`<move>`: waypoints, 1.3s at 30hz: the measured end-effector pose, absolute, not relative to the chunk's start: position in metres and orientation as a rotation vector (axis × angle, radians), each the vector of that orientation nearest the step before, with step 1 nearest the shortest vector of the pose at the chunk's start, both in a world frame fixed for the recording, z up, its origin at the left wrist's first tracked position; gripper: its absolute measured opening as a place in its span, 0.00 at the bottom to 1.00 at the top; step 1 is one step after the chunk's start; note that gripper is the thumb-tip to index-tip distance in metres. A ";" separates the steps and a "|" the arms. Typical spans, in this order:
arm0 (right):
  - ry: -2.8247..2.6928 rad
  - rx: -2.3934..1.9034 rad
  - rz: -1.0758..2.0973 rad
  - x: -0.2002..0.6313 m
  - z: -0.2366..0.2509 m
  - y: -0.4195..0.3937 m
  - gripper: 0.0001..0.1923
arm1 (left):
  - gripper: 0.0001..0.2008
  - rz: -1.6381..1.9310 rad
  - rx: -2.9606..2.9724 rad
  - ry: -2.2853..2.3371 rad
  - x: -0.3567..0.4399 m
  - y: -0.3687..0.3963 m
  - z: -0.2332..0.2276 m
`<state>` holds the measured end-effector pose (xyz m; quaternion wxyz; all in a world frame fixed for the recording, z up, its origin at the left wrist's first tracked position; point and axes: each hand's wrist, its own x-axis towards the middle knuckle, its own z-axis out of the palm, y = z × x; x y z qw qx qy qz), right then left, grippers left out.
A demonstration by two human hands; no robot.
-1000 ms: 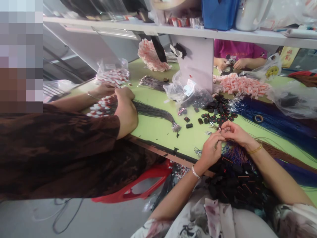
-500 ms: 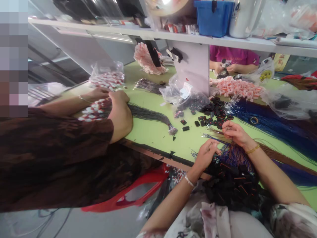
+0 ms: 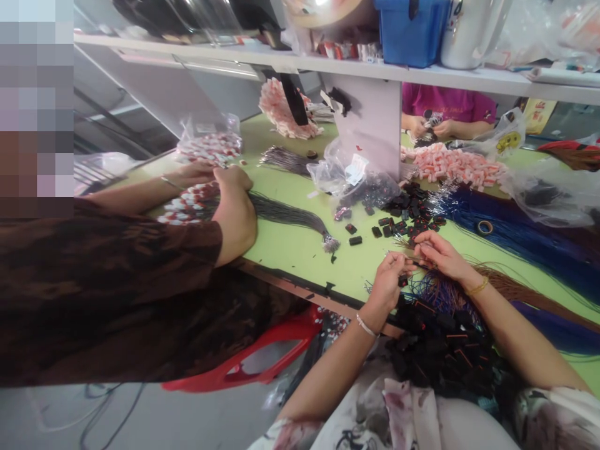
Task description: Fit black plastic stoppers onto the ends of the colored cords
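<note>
While a heap of finished black connectors with wires (image 3: 445, 350) fills the lap at the tabletop's near edge, the person's left hand (image 3: 389, 284) pinches a small black housing (image 3: 403, 281) and the right hand (image 3: 438, 253) grips the tip of a thin wire (image 3: 412, 257), the two held close together just above the green tabletop (image 3: 300, 247). Whether the wire has entered the housing cannot be told at this size. Judging by the piles, the work looks well under way but far from over: loose black housings (image 3: 407, 215) lie scattered just beyond the hands, and long bundles of blue wires (image 3: 510, 234) and brown wires (image 3: 525, 290) stretch to the right, unassembled. To the left, a co-worker in a dark brown sleeve (image 3: 107, 294) rests both hands on a bundle of grey wires (image 3: 290, 215) beside red-and-white connectors (image 3: 187, 203). Across the tabletop, a third person in a pink shirt (image 3: 447, 103) handles small parts near a mound of pink-and-white pieces (image 3: 459, 162). Overhead, a shelf (image 3: 469, 76) carries a blue bin (image 3: 412, 31).
</note>
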<state>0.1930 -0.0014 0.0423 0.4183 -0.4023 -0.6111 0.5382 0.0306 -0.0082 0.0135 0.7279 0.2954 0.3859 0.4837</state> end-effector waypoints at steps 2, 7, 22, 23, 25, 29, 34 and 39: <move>-1.614 -1.022 1.297 0.191 0.041 -0.003 0.15 | 0.11 1.090 0.605 0.861 0.030 -0.004 0.009; -1.881 -1.069 1.156 0.188 0.042 -0.006 0.10 | 0.08 1.045 0.503 0.838 0.029 0.003 0.007; -2.191 -1.453 0.635 0.213 0.059 0.018 0.09 | 0.18 0.977 0.720 0.941 0.018 -0.016 0.016; -2.265 -1.495 0.603 0.213 0.057 0.021 0.08 | 0.18 0.959 0.718 0.948 0.017 -0.017 0.017; -2.424 -1.589 0.559 0.209 0.053 0.024 0.07 | 0.19 0.935 0.708 0.952 0.016 -0.019 0.017; -2.598 -1.796 0.420 0.197 0.047 0.025 0.06 | 0.19 0.927 0.700 0.946 0.015 -0.019 0.019; -2.530 -1.690 0.454 0.200 0.041 0.026 0.06 | 0.16 0.951 0.698 0.912 0.015 -0.017 0.017; -2.200 -1.513 0.661 0.201 0.040 0.032 0.05 | 0.14 0.970 0.637 0.837 0.017 -0.014 0.010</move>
